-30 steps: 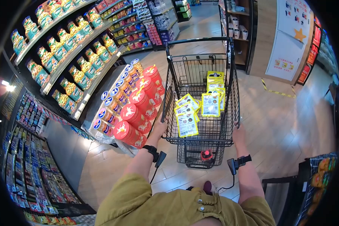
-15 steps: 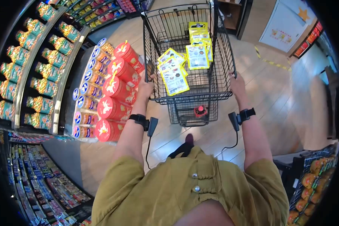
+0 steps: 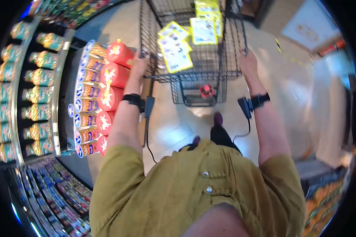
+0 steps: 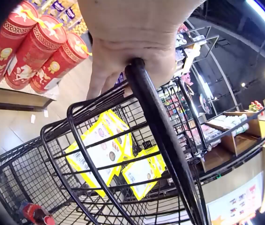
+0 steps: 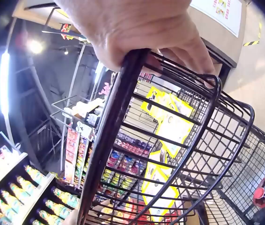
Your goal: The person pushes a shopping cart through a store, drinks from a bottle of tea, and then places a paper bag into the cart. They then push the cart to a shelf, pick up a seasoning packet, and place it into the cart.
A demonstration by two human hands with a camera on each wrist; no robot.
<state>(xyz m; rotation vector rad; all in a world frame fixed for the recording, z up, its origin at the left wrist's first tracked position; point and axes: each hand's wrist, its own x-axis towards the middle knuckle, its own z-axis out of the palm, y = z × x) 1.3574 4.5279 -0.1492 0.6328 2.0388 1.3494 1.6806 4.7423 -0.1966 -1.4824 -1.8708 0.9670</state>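
Note:
A black wire shopping cart (image 3: 186, 76) is at the top centre of the head view, with yellow-edged packets (image 3: 177, 55) lying in its basket. My left hand (image 3: 137, 67) grips the cart's left rear side; in the left wrist view the hand (image 4: 132, 37) covers the end of a black bar (image 4: 163, 126). My right hand (image 3: 248, 65) grips the right side, and in the right wrist view its fingers (image 5: 195, 54) curl over the wire rim by the bar (image 5: 111, 117). A red-capped bottle (image 3: 206, 91) sits low in the cart.
Red canisters (image 3: 110, 98) and blue-lidded jars (image 3: 87, 104) stand in rows left of the cart. Shelves of green-labelled packs (image 3: 39, 93) rise beyond them. At the right is a blurred wooden-toned structure (image 3: 332, 118); yellow-black tape (image 3: 278, 45) marks the floor. My feet (image 3: 218, 118) are below the cart.
The view has tilted down, so the cart and both hands sit higher in the picture. The red canisters have shifted left and alongside my left arm. Both hands keep their hold.

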